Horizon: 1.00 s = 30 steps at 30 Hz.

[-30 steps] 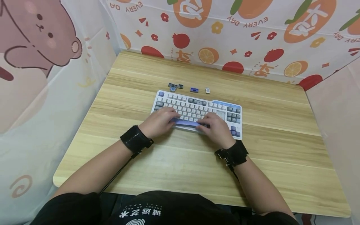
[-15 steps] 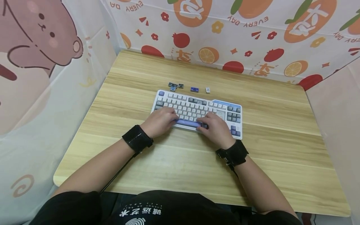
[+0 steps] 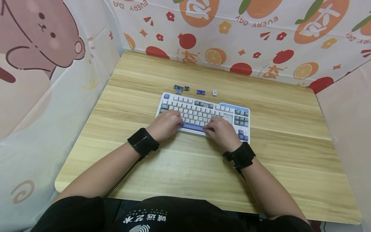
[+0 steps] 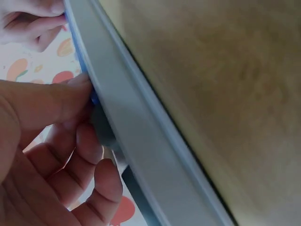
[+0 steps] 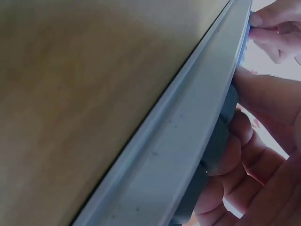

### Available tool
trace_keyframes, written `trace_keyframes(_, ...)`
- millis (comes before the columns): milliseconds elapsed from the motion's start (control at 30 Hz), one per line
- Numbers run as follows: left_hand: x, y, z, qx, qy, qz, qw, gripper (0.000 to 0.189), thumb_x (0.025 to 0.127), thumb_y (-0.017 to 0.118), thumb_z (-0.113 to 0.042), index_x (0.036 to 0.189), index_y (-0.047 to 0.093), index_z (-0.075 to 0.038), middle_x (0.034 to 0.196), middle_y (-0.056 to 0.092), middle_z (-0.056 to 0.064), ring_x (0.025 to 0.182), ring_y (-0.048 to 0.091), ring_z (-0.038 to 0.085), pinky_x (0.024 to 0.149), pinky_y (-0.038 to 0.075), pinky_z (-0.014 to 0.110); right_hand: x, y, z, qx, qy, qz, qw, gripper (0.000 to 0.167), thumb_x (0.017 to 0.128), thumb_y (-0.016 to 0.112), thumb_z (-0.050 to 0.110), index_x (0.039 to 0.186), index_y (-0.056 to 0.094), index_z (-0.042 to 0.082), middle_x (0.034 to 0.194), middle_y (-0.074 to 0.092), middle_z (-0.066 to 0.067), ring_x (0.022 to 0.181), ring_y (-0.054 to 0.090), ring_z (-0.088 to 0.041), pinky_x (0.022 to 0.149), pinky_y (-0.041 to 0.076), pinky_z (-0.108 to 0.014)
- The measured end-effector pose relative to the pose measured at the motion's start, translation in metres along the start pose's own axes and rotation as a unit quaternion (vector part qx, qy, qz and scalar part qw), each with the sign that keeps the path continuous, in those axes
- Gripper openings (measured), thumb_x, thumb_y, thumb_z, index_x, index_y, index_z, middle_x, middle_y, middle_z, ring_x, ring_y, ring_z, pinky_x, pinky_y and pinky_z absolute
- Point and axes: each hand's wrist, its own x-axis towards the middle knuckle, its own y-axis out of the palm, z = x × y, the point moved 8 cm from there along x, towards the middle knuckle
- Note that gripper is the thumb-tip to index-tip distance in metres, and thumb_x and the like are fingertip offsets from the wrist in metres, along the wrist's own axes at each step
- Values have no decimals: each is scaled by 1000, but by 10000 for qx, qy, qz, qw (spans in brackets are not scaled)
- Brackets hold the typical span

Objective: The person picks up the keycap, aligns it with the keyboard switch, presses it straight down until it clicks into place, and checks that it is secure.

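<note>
A white mechanical keyboard with white, grey and blue-purple keycaps lies on the wooden table. Along its front row is the long blue-purple spacebar keycap, low between the neighbouring keys. My left hand pinches its left end, and the left wrist view shows the thumb against the blue edge. At the other end, my right hand pinches the keycap between thumb and index finger. In the right wrist view, the other fingers of that hand curl beside grey keycaps. Both hands partly hide the front row.
Behind the keyboard lie several small dark and blue switch-like parts, a blue piece and a small white piece. Patterned cloth hangs along the table's back edge. Each wrist wears a black strap with a cable.
The spacebar keycap, earlier held slightly raised, has come down into the front row. Both hands stay at its ends, with only small finger shifts.
</note>
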Motion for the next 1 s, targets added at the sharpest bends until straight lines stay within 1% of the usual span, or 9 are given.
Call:
trace_keyframes(100,1,3,3,-15,-66,76,9999,12,83,71,0,83,77,-11,75,57,0,71,52,18,65,44,31,2,1,-2,104,128,124,9998,7,88,75,21,89,80,16,80,64,5,77,60,-13,68,50,-30)
trace_keyframes(200,3,4,4,-48,-108,164,9998,12,83,71,0,82,77,-11,74,57,0,70,52,17,64,44,31,4,2,-6,294,364,332,9984,7,88,75,22,89,80,17,81,67,6,78,62,-12,70,51,-31)
trace_keyframes(300,6,5,5,-91,-175,279,9994,13,83,72,0,84,78,-11,77,61,1,73,56,17,66,48,31,6,2,-8,429,579,521,9960,7,88,74,22,89,80,18,83,69,6,80,62,-12,72,51,-32)
trace_keyframes(367,7,5,6,-127,-239,362,9990,12,83,72,-1,86,79,-10,80,63,2,76,60,17,69,51,32,7,2,-9,485,656,605,9948,7,88,74,21,89,80,18,84,70,6,80,62,-12,71,51,-32)
trace_keyframes(467,7,5,6,-156,-284,453,9984,12,84,72,-2,90,79,-10,84,65,3,81,63,19,73,53,33,9,2,-9,523,668,701,9939,8,89,73,21,90,79,17,85,71,5,79,62,-11,70,51,-31)
trace_keyframes(533,7,4,5,-147,-280,478,9984,12,84,72,-2,91,79,-10,85,65,3,81,63,19,73,53,34,9,2,-8,555,653,733,9936,8,89,72,21,90,79,17,85,71,5,78,62,-10,69,51,-30)
trace_keyframes(733,5,-3,5,-128,-265,289,9992,13,85,71,-4,91,79,-12,86,66,2,82,61,19,71,52,34,8,0,-9,553,625,661,9943,7,89,73,22,91,78,17,85,71,5,77,62,-9,71,51,-31)
trace_keyframes(867,5,-4,4,-84,-239,262,9993,11,84,71,-3,85,78,-11,81,64,2,77,60,19,69,51,33,8,-1,-9,535,579,612,9950,7,89,74,22,89,78,17,83,71,5,75,62,-10,69,50,-30)
trace_keyframes(1000,6,-1,6,-47,-238,307,9992,11,85,70,-3,80,77,-11,75,60,1,69,55,17,62,47,31,9,1,-9,539,570,639,9949,7,89,73,22,89,78,16,83,70,5,75,62,-10,68,50,-30)
